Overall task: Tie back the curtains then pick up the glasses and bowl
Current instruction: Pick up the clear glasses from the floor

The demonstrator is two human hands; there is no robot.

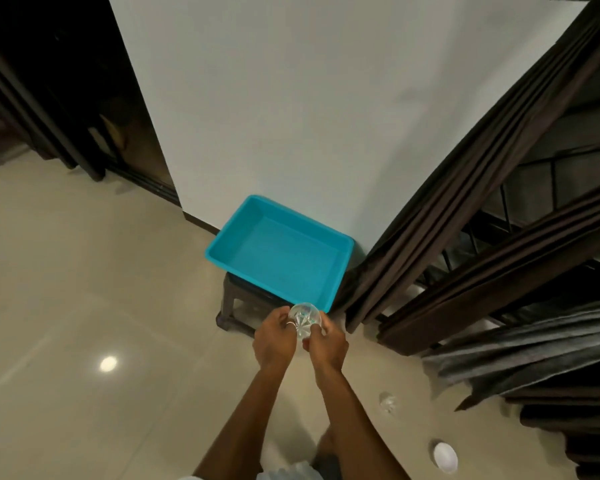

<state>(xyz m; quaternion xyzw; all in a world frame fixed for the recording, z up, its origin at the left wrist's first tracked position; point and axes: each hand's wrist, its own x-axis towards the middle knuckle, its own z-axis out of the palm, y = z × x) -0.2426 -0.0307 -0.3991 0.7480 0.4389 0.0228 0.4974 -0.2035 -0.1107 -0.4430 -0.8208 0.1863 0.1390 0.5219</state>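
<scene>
Both my hands hold one clear cut glass (pixel 304 320) just in front of the near rim of a turquoise tub (pixel 222 249). My left hand (pixel 274 339) grips its left side and my right hand (pixel 326 342) grips its right side. A second clear glass (pixel 388 402) stands on the tiled floor to my right. A small white bowl (pixel 445 455) sits on the floor further right and nearer to me. Dark brown curtains (pixel 465 216) hang gathered at the right, by a window.
The tub rests on a low dark wooden stool (pixel 232 306) against a white wall (pixel 291 98). A grey cloth (pixel 520 355) lies bunched below the curtains. A dark doorway (pixel 49 81) opens at the left. Glossy beige floor tiles (pixel 84 306) spread to the left.
</scene>
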